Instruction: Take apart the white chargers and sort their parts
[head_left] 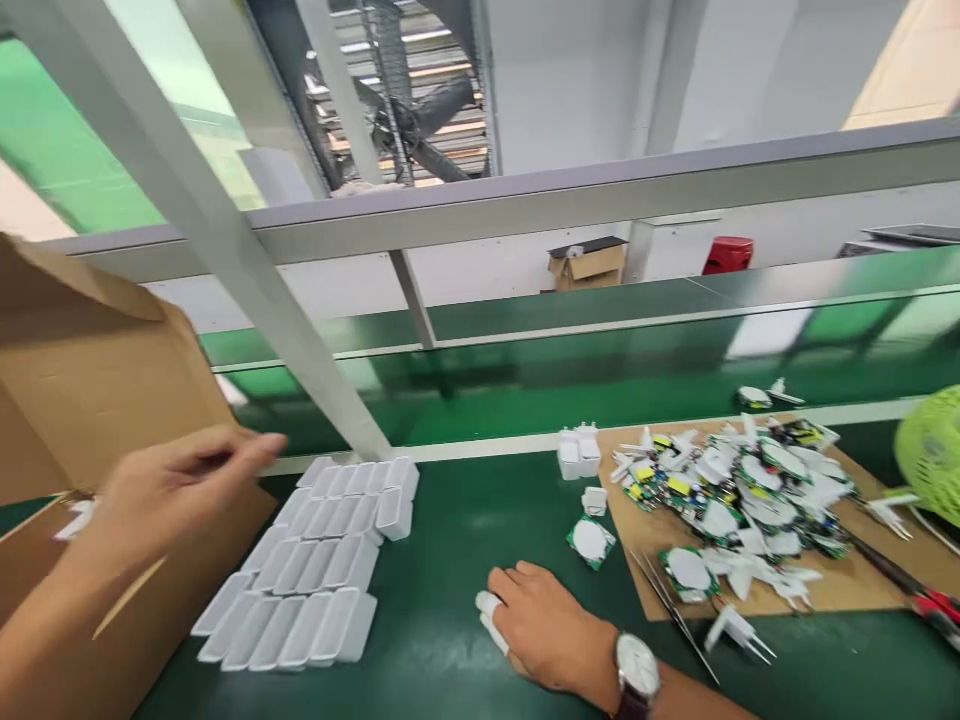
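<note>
My left hand (184, 490) is raised in front of the open cardboard box (97, 390), slightly blurred, with fingers loosely curled, a gap beside the thumb and nothing visible in it. To its right, rows of white plastic cases (300, 570) lie side by side on the green table. My right hand (544, 625) rests on the table, fingers bent and apart, holding nothing I can see; white coverings show on its thumb side, and a watch is on the wrist. Beyond it are a circuit board with a white disc (591, 541) and a small white plug piece (594, 501).
A heap of circuit boards and white plug parts (742, 490) covers a cardboard sheet (637, 575) at right. Tweezers (675, 615), red-handled pliers (915, 595) and a green fan (934, 455) are near it. White blocks (578, 452) stand at the back. A slanted metal post (247, 270) rises behind the cases.
</note>
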